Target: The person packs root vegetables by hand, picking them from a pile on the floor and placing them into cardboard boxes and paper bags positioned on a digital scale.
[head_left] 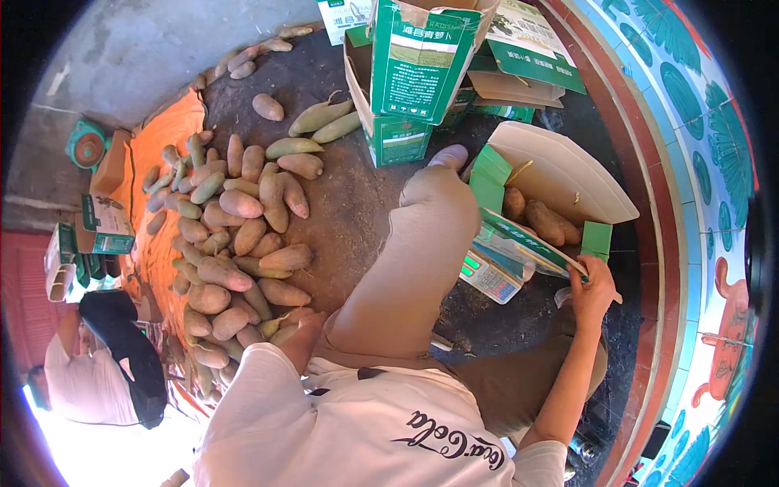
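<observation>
right hand (592, 290) pinches flap edge of open green-and-white cardboard carton (560, 174) | holds tubers, likely heavy; flap bends, support base | left hand (299, 339) among sweet potatoes (235, 243), grip unclear

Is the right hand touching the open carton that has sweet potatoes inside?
Touching. In the head view the right hand grips the edge of a green flap of the open carton; no gap shows between the fingers and the flap.

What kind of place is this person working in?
Probably a farm produce packing spot on a bare floor: a big heap of sweet potatoes on the ground, green cartons stacked nearby, and a weighing scale beside the open box that the right hand holds.
</observation>
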`<action>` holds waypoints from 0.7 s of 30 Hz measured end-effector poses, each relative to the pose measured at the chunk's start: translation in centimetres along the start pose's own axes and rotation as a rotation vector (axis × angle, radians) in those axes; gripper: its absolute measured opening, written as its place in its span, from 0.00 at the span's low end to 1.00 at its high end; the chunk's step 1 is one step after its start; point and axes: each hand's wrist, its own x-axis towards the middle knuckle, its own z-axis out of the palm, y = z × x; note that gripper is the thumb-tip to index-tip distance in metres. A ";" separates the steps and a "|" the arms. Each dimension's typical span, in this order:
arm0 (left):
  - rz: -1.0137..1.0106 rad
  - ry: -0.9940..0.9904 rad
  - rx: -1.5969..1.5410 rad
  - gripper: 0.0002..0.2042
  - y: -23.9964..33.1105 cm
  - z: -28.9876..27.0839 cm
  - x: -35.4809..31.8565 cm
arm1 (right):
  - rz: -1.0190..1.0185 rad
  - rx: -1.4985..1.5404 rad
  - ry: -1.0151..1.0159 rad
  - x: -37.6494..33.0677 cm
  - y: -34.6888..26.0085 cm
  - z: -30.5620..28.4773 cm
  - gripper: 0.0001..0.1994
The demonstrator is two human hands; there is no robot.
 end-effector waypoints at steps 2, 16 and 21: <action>0.008 0.074 -0.130 0.16 -0.7 1.9 0.6 | -0.012 0.014 0.003 0.3 -0.2 0.6 0.12; -0.173 0.487 -0.624 0.23 -0.7 -15.5 -4.0 | -0.011 0.018 0.005 -0.3 0.1 -0.9 0.11; -0.141 0.801 -0.813 0.22 1.1 -22.4 -4.7 | 0.005 0.028 0.022 -0.5 0.2 -0.9 0.11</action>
